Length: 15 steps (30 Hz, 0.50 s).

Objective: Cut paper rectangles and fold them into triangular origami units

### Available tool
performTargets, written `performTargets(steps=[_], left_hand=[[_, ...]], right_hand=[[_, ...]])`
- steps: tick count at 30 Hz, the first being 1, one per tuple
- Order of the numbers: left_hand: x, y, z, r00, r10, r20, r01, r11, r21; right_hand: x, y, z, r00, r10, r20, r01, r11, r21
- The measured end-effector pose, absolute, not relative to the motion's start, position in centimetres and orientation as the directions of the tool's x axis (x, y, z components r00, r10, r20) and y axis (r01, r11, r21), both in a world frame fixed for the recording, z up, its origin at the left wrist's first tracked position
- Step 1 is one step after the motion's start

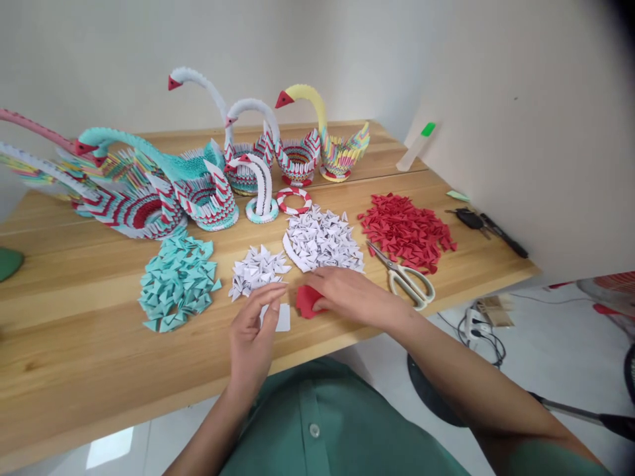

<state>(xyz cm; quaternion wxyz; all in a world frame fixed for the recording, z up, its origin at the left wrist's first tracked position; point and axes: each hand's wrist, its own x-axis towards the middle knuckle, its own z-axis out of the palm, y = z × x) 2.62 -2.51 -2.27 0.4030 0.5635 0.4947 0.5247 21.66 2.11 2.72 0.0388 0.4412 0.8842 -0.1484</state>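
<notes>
Red paper (306, 301), gripped by the closed right hand (342, 291), sits near the tabletop's (124, 370) front edge at six o'clock, with bare wood past the left hand (254, 317) towards eight and the large white pile (325, 241) close at twelve. Its uncovered edge faces nine; its long axis is unclear. The left hand, half-curled, thumb parted, hovers by white paper (284, 318).

Light wood-grain desk (74, 357) against a wall, folded-paper swans (206, 198) along the back, piles of teal pieces (178, 281), white pieces (325, 238) and red pieces (407, 228) in front, scissors (404, 277) beside the red, keys (469, 218) near the right edge.
</notes>
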Motion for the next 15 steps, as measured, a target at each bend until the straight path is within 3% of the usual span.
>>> performTargets(steps=[3, 8, 15], left_hand=[[2.5, -2.4, -2.2, -0.038, 0.979, 0.202, 0.140, -0.195, 0.971], [2.8, -2.4, -2.0, -0.012, 0.980, 0.199, 0.131, -0.196, 0.972], [5.1, -3.1, -2.1, 0.017, 0.995, 0.102, 0.037, -0.103, 0.994]], right_hand=[[21.6, 2.1, 3.0, -0.593, 0.767, -0.245, 0.803, 0.541, -0.249], [22.2, 1.1, 2.8, -0.673, 0.733, -0.099, 0.729, 0.634, -0.257], [21.9, -0.9, 2.6, -0.569, 0.822, -0.020, 0.810, 0.557, -0.181]])
